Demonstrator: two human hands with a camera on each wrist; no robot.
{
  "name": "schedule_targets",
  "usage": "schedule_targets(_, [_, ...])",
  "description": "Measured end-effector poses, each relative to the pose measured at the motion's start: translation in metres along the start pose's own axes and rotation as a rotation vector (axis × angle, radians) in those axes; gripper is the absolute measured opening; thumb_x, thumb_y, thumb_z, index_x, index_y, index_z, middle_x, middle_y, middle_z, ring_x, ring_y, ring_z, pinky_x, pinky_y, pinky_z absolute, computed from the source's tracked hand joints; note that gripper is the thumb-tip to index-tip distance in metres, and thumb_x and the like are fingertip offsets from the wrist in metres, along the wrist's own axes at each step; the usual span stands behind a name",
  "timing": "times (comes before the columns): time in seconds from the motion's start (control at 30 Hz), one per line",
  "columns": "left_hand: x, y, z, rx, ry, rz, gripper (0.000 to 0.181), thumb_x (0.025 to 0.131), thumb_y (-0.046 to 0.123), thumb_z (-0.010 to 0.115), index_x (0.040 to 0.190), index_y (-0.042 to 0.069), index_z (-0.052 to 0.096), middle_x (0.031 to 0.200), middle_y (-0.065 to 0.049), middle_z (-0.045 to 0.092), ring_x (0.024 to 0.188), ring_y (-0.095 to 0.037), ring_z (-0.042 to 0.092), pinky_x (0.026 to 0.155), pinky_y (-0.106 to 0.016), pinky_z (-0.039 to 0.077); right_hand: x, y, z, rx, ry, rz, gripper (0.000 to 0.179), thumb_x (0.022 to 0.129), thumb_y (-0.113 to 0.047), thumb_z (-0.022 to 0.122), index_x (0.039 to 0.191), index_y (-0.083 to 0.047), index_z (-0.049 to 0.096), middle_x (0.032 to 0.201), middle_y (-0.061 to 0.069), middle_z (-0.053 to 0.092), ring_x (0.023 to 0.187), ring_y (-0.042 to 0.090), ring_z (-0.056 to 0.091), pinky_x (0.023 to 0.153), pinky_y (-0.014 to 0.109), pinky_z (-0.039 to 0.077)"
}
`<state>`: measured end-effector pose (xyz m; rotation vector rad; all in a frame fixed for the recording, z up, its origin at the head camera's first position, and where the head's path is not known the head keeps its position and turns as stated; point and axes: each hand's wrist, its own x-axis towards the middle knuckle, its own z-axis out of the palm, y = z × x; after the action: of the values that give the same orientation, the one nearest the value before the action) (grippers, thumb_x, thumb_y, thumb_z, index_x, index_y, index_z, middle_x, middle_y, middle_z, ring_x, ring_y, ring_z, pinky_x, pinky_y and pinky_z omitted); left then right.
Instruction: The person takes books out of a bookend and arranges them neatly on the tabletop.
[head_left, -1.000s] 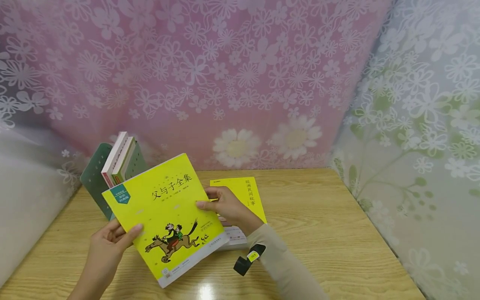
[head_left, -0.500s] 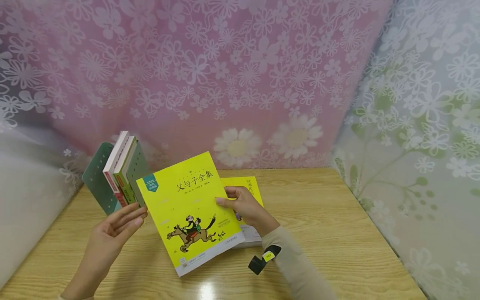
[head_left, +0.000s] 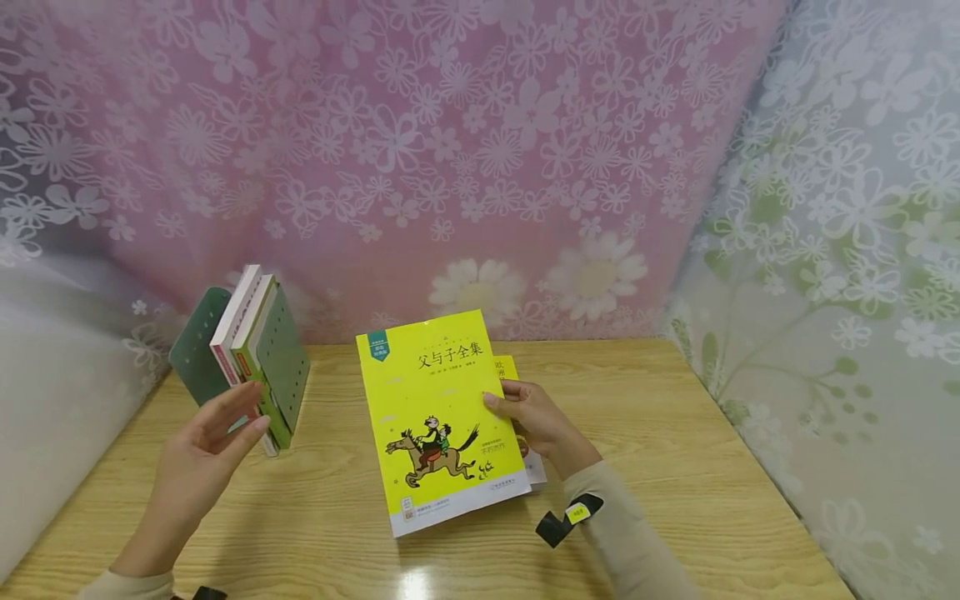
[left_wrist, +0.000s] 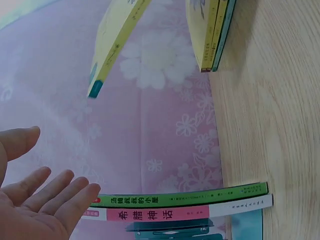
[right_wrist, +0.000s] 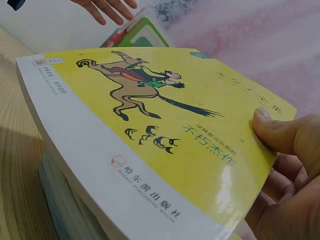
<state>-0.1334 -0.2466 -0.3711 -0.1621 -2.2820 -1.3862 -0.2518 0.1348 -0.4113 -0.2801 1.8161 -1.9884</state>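
meanwhile, the held book (head_left: pixel 447 417) has shifted right

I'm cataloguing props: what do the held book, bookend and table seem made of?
Held book: likely paper, glossy, with glare in the right wrist view.
Bookend: probably smooth painted metal, being thin and perforated; perhaps plastic.
Table: wood or laminate, slightly shiny, showing grain and a reflection.
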Motion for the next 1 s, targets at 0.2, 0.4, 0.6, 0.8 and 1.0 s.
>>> schedule_targets(0.2, [0.009, -0.001, -0.011, -0.013, 0.041, -0.073, 0.050, 0.092, 0.011, 0.065, 0.140, 0.009, 0.049, 0.130, 0.019, 0.057, 0.110, 0.014, 0.052, 0.081, -0.003, 0.043, -0.001, 0.006, -0.017, 0.004, 0.068, 0.019, 0.046, 0.095, -0.020, 0.062, 0.132, 0.005, 0.051, 0.101, 0.009, 0.071, 0.087, 0.020, 0.070, 0.077, 0.034, 0.057])
schedule_targets(0.4, [0.019, -0.004, -0.020, -0.270, 0.117, -0.098, 0.056, 0.089, 0.002, 0.066, 0.142, 0.009, 0.047, 0.126, 0.015, 0.062, 0.111, 0.008, 0.055, 0.080, -0.004, 0.043, 0.001, 0.017, -0.027, -0.001, 0.133, 0.061, 0.044, 0.096, -0.020, 0.061, 0.132, 0.004, 0.052, 0.102, 0.010, 0.071, 0.088, 0.021, 0.070, 0.078, 0.036, 0.057])
schedule_targets(0.6, [0.025, -0.008, -0.022, -0.441, 0.194, -0.125, 0.059, 0.087, -0.003, 0.066, 0.141, 0.010, 0.047, 0.118, 0.013, 0.065, 0.107, 0.005, 0.059, 0.080, -0.004, 0.045, 0.003, 0.026, -0.034, 0.019, 0.180, 0.101, 0.043, 0.096, -0.019, 0.060, 0.131, 0.004, 0.053, 0.098, 0.009, 0.071, 0.086, 0.021, 0.070, 0.075, 0.034, 0.057])
schedule_targets(0.8, [0.030, -0.014, -0.024, -0.524, 0.253, -0.164, 0.057, 0.084, -0.007, 0.068, 0.137, 0.006, 0.051, 0.116, 0.010, 0.066, 0.105, 0.002, 0.061, 0.080, -0.007, 0.048, 0.006, 0.032, -0.036, 0.029, 0.202, 0.124, 0.042, 0.095, -0.021, 0.061, 0.128, 0.005, 0.055, 0.097, 0.011, 0.071, 0.085, 0.023, 0.070, 0.073, 0.035, 0.058])
schedule_targets(1.0, [0.034, -0.021, -0.025, -0.513, 0.241, -0.194, 0.057, 0.085, -0.002, 0.069, 0.138, 0.008, 0.051, 0.120, 0.011, 0.064, 0.104, 0.004, 0.060, 0.079, -0.006, 0.047, 0.009, 0.034, -0.039, 0.014, 0.240, 0.130, 0.041, 0.094, -0.021, 0.063, 0.126, 0.004, 0.057, 0.099, 0.012, 0.071, 0.085, 0.023, 0.070, 0.073, 0.034, 0.058])
